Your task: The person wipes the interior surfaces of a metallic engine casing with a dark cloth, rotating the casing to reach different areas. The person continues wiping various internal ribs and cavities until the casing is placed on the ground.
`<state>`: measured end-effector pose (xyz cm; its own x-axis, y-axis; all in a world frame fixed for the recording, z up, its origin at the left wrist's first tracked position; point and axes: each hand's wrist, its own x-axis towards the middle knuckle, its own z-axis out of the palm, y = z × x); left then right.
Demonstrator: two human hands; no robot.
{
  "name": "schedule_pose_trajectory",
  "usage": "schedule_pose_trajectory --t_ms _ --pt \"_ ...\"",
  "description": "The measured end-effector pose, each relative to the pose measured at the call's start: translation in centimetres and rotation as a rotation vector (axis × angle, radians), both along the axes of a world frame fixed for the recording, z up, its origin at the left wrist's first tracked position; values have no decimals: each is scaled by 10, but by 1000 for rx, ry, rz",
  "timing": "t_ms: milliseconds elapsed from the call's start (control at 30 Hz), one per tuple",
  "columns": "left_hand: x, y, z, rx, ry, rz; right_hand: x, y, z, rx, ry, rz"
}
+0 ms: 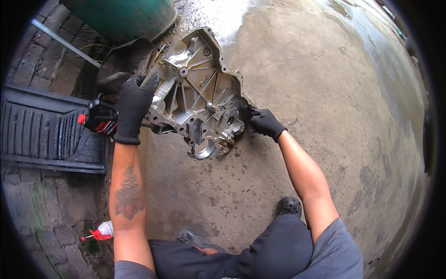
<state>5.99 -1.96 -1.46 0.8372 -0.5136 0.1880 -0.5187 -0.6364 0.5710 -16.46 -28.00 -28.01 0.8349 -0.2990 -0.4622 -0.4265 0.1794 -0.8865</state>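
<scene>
Between my two gloved hands is a large cast-metal engine cover (197, 95), tilted, with its ribbed inner side facing up toward me. Its lower end has round openings and bolt holes along the rim. My left hand (135, 106), in a black knit glove, is closed on the cover's left edge, thumb lying along the metal. On the opposite edge, low on the right, my right hand (266, 123) in a matching glove grips the rim; its fingertips are partly hidden behind the casting. Whether the cover touches the floor I cannot tell.
A black plastic bottle with a red cap (100, 118) stands beside my left wrist. Left of it lies a black ribbed floor mat (51, 128). A green drum (123, 18) is at the far left. A spray bottle with a red trigger (102, 231) lies near my left elbow.
</scene>
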Motion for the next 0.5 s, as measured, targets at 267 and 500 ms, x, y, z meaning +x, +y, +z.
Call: schedule_pose_trajectory --t_ms 267,500 --pt "16 4 -5 43 4 7 -11 14 -34 141 -66 37" --pt "22 8 -18 -107 -58 -83 6 18 -37 -315 -183 305"
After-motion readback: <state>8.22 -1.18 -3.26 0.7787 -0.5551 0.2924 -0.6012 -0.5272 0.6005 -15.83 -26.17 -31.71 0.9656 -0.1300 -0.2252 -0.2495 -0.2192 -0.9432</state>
